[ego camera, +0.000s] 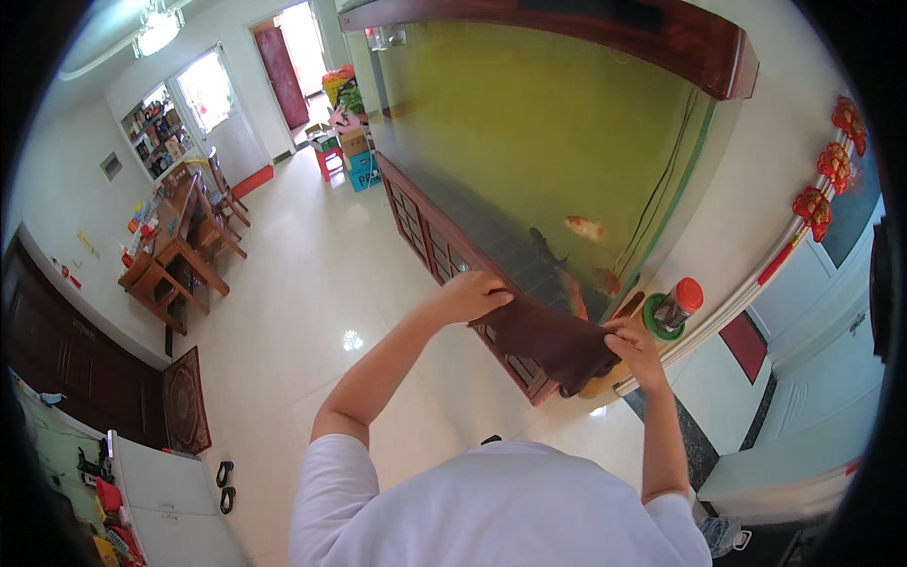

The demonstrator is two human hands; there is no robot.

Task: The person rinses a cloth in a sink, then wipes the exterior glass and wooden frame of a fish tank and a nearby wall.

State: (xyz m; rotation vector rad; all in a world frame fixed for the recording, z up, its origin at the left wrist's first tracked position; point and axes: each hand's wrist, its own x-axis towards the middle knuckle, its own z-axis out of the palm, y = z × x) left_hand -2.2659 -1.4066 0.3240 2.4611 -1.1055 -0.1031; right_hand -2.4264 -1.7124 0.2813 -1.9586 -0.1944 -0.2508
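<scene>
A dark brown cloth [549,333] is stretched between my two hands, its lower edge hanging loose. My left hand [471,294] pinches its left corner, and my right hand [634,347] grips the right end. Just beyond it stands a large glass fish tank [524,142] of greenish water. Several fish swim low at its right end, among them a white-and-orange fish [585,228] and a dark fish [547,244]. The cloth hides part of the tank's lower front edge and its wooden cabinet [439,255].
Close to my right hand, a clear jar with a red lid [686,298] stands on a green-rimmed container [666,329]. The tank's thick wooden hood [567,18] juts out above. Boxes [361,159] stand past its far end. A wooden dining table [173,220] with chairs is at left.
</scene>
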